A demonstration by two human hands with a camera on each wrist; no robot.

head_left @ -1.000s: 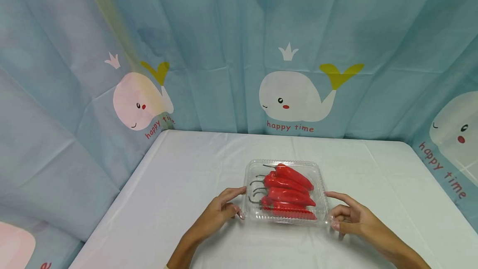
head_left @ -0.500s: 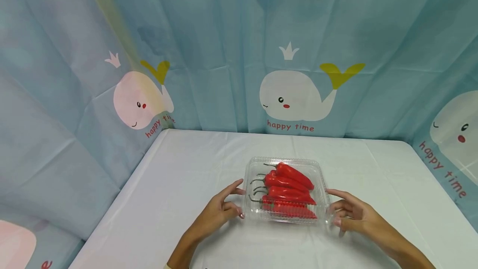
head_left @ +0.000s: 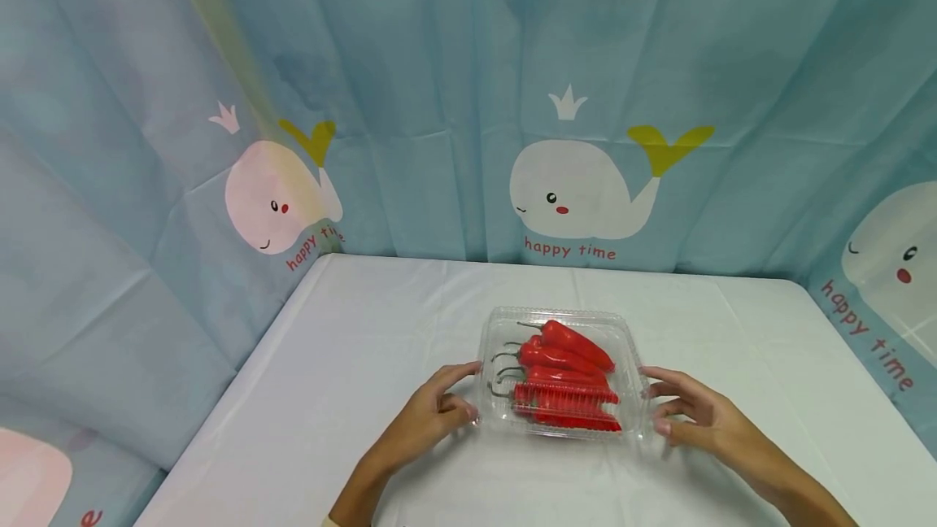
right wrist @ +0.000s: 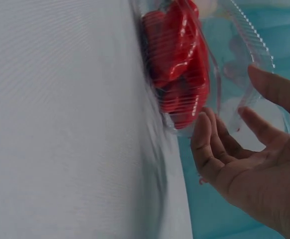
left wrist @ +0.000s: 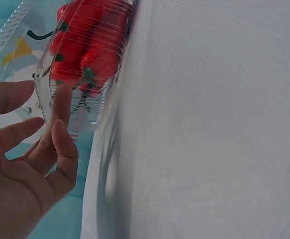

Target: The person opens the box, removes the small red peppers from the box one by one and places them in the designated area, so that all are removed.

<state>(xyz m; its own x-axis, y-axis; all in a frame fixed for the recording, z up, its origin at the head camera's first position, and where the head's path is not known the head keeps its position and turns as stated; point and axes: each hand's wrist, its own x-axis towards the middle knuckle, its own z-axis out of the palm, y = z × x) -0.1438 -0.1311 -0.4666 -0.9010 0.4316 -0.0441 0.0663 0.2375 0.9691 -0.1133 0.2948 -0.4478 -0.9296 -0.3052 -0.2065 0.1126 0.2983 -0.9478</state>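
Only the head view shows left hand (head_left: 430, 411) and right hand (head_left: 694, 413) together, each grip pinching the clear box (head_left: 625, 348).

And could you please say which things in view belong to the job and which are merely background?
In the job: clear plastic container; red peppers inside it; left hand and right hand at its sides.

Background: white tablecloth beneath; blue whale-print curtain behind.

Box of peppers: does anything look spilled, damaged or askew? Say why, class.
Nothing looks spilled or damaged: the peppers lie in the box. Only the lid looks askew: it stands ajar, its near edge raised.
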